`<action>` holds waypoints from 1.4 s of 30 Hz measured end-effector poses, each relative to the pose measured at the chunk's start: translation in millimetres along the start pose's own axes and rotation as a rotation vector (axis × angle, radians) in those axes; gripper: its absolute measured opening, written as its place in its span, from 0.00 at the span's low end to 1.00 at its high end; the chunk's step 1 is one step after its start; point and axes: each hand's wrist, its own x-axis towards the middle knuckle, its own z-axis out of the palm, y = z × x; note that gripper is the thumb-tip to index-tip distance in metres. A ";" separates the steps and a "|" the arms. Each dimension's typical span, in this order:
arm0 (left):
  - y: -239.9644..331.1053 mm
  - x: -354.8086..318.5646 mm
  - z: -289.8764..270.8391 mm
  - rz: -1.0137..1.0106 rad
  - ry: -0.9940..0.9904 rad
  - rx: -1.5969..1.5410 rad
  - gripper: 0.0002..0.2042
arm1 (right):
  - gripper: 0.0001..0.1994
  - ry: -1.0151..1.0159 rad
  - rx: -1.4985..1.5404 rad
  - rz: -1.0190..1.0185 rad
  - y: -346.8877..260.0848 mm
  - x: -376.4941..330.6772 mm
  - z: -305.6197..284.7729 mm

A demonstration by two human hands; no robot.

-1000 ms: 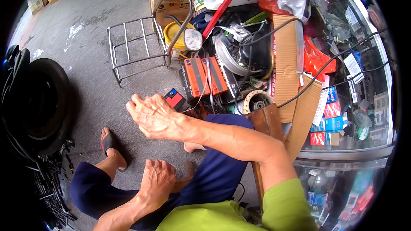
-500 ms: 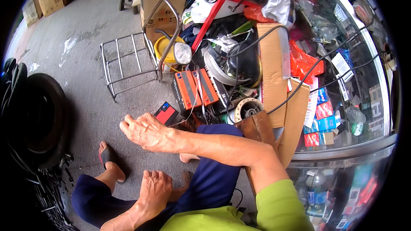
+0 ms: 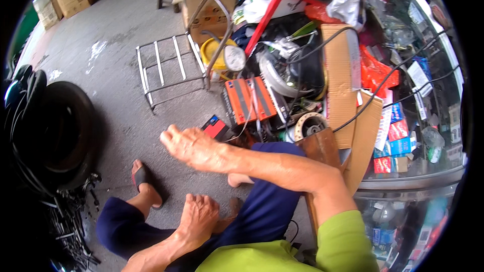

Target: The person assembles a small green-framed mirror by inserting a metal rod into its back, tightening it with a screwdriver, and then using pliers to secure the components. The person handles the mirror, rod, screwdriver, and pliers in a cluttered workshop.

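My right hand [image 3: 196, 147] is raised over the floor in front of me, its forearm crossing above my right knee. Its fingers are curled closed with the back of the hand up; what lies inside, if anything, is hidden. Lower down, my left hand [image 3: 200, 216] is held between my legs, fingers bent under and knuckles forward. Its palm side is out of sight too. Just beyond my right hand lies a small battery-like box [image 3: 215, 127] with a red top. Behind that stands a larger orange-and-black box [image 3: 250, 100].
A metal rack [image 3: 171, 65] stands on the floor ahead, beside a yellow bucket [image 3: 214, 53]. Tires [image 3: 75, 136] stand at the left. Rightward are cardboard [image 3: 339, 85], a wheel hub [image 3: 308, 126], a black cable [image 3: 370, 108] and a glass display case [image 3: 418, 184].
The whole scene has shifted rightward in the picture as the view turned slightly left. Both hands keep nearly the same pose, fingers still curled.
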 end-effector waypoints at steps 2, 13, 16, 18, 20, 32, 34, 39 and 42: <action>-0.2 0.5 -2.8 0.004 -0.002 0.011 0.13 | 0.19 0.037 -0.050 0.031 1.9 2.1 1.3; 1.3 -1.7 -3.2 -0.033 -0.036 0.059 0.15 | 0.06 0.054 -0.026 0.140 5.2 1.5 6.2; 0.8 0.5 -6.2 -0.029 -0.053 0.021 0.16 | 0.07 0.046 -0.010 0.115 4.1 0.4 2.2; 0.5 0.8 -5.3 -0.026 -0.043 0.019 0.16 | 0.08 0.023 -0.003 0.085 1.2 -2.9 -3.3; 0.5 0.9 0.6 -0.028 -0.018 0.020 0.16 | 0.09 0.017 0.006 0.048 2.7 -4.2 2.6; 0.2 7.9 3.0 -0.012 0.005 -0.033 0.12 | 0.10 0.191 -0.037 0.059 1.8 -0.3 0.6; -1.9 8.9 0.1 0.011 0.029 -0.023 0.09 | 0.08 0.199 -0.101 0.134 6.7 0.4 -33.0; -11.8 36.6 0.7 0.116 0.081 -0.092 0.06 | 0.13 0.781 0.388 0.438 51.6 -29.3 -95.8; -20.6 61.7 -10.2 0.077 0.175 -0.181 0.04 | 0.18 0.360 1.335 0.425 106.2 -79.6 -107.8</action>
